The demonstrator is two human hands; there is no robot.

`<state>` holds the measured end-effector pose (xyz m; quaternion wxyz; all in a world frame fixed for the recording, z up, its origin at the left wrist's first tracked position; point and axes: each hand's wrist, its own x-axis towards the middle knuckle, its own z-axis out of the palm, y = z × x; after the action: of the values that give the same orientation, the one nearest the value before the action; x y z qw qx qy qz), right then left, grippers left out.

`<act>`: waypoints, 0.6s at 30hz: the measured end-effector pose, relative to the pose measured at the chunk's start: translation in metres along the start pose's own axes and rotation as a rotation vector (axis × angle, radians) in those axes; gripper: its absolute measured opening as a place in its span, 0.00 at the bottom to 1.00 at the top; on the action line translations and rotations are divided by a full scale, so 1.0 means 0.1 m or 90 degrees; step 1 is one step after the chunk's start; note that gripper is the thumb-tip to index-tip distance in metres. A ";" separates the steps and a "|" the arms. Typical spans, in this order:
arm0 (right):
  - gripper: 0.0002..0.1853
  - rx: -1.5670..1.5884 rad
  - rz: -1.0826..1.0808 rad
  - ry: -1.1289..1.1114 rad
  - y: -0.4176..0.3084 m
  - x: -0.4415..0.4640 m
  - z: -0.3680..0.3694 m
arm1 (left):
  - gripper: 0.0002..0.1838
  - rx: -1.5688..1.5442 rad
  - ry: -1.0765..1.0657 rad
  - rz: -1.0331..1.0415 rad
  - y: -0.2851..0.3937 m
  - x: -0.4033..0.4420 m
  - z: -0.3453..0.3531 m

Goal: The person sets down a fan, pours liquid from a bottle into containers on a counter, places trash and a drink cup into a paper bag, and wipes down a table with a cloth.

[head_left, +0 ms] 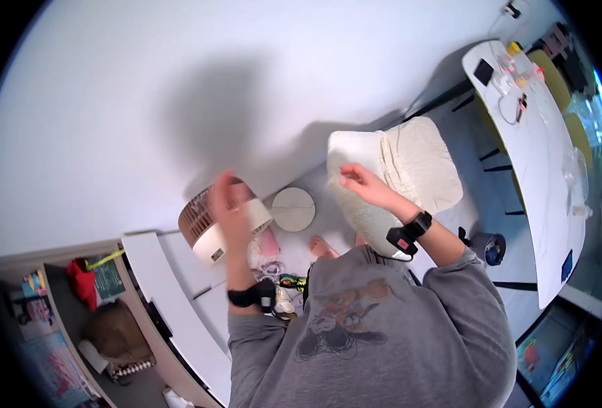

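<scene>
My left hand [229, 207], blurred, is raised in front of a round brown-and-white slatted appliance [209, 245]. Its fingers point away from me and look apart; whether it touches the appliance is unclear. Over a cream padded seat or cushion [427, 160] is my right hand [359, 182], its fingers loosely bent and apart with nothing between them. Both wrists wear black straps, the right one with a small device. Between the hands, a round pale disc [293, 209] lies on the floor by the wall.
A long white table [525, 156] with chairs stands at the right. Near it sits a dark round bin [488, 249]. At the left are open shelves with a brown bag [119, 333] and a white cabinet top [172, 299]. Shoes [284, 299] lie near a bare foot.
</scene>
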<state>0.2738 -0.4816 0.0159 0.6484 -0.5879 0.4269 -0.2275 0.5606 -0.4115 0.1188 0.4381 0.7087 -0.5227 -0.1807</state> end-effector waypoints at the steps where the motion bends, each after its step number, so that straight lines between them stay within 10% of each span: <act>1: 0.34 -0.034 0.035 0.032 0.10 -0.10 -0.05 | 0.23 -0.028 -0.081 0.030 0.14 -0.03 0.39; 7: 0.34 -0.051 0.030 0.163 0.19 -0.87 0.02 | 0.32 0.149 -0.244 0.029 -0.44 0.08 2.06; 9: 0.35 -0.135 0.040 0.190 0.35 -1.08 0.12 | 0.33 0.038 -0.404 -0.185 -0.64 0.20 2.28; 12: 0.35 -0.337 0.127 0.201 0.56 -1.40 0.48 | 0.28 -0.147 -0.537 -0.140 -1.13 0.23 2.53; 18: 0.37 -0.476 0.237 0.282 0.71 -1.49 0.82 | 0.22 0.002 -0.467 -0.107 -1.18 0.23 2.44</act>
<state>0.2469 -0.3014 -0.0140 0.3150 -0.6321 0.7056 -0.0580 0.4641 -0.5298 -0.1069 0.2041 0.6379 -0.5853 -0.4570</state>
